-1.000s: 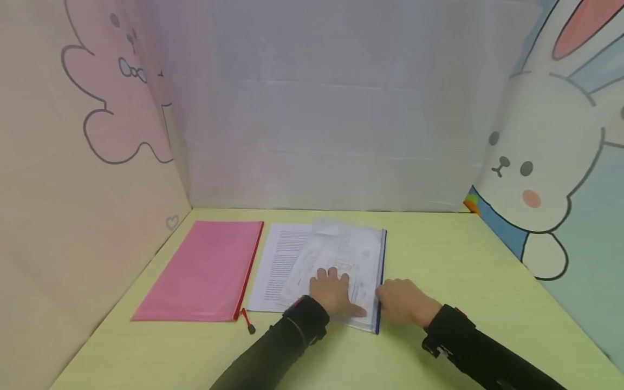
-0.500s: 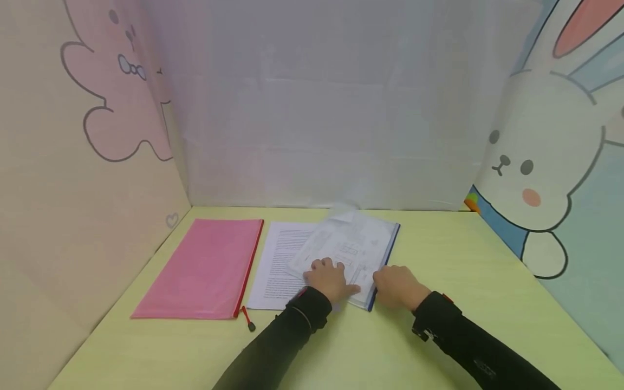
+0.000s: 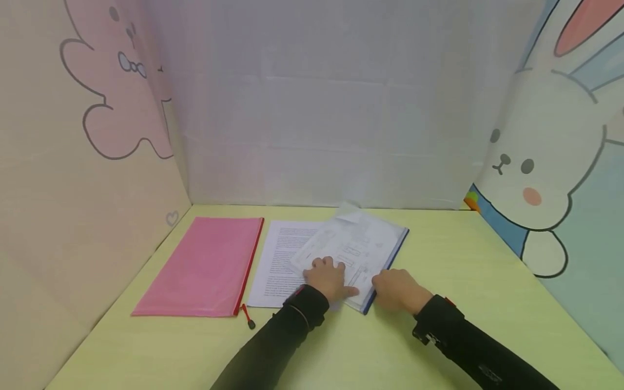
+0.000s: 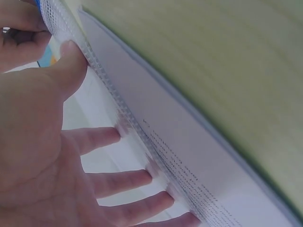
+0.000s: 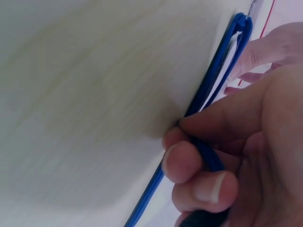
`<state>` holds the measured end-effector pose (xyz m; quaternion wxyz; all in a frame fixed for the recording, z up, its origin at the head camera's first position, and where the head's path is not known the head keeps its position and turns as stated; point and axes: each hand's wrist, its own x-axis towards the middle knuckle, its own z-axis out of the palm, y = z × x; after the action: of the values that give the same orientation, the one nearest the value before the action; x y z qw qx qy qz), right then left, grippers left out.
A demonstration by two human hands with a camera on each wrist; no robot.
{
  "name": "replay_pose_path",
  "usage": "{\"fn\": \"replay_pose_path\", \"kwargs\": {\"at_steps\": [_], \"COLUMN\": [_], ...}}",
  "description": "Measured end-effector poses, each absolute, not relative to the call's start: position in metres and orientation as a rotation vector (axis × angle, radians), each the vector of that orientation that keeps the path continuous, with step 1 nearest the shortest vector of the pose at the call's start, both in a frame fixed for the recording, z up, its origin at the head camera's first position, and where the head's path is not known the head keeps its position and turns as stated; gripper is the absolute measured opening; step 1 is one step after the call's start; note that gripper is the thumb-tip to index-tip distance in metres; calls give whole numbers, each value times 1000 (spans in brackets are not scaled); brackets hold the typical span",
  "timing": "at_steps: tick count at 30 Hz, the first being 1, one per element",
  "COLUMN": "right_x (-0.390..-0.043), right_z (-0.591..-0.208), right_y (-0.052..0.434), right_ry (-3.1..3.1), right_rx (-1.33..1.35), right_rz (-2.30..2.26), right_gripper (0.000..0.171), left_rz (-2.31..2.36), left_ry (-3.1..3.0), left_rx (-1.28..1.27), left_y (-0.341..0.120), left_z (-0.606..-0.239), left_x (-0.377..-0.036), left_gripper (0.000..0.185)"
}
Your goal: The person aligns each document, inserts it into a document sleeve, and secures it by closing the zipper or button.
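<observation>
Since the earlier frame I see the clear folder (image 3: 358,246) swung clockwise on the worktop (image 3: 448,260). Left hand (image 3: 330,280) presses flat; right hand (image 3: 396,288) pinches its blue edge (image 5: 208,92). Keep pressure even.

Child's study nook — cartoon rabbit panels (image 3: 536,162) round a yellow-green desk (image 3: 439,336).

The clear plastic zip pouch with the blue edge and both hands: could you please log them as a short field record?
pouch: clear plastic zip pouch with blue zipper edge, papers inside, lying askew over a printed white sheet
left hand: left hand flat on pouch, fingers spread
right hand: right hand with a pinching grip on the blue edge near the pouch's near corner
nearby: pink zip pouch on yellow-green table
</observation>
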<state>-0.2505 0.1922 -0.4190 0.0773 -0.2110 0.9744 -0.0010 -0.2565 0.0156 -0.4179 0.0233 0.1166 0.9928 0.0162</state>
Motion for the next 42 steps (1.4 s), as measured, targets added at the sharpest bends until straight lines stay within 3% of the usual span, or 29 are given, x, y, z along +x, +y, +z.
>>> {"fn": "replay_pose_path", "kwargs": {"at_steps": [42], "right_x": [-223], "right_z": [-416], "right_y": [172], "right_ry": [2898], "right_rx": [-735], "right_rz": [33], "right_gripper": [7], "left_rz": [45], "left_ry": [3038], "left_rx": [435], "left_y": [11], "left_z": [-413], "left_x": [-258], "left_gripper": [73]}}
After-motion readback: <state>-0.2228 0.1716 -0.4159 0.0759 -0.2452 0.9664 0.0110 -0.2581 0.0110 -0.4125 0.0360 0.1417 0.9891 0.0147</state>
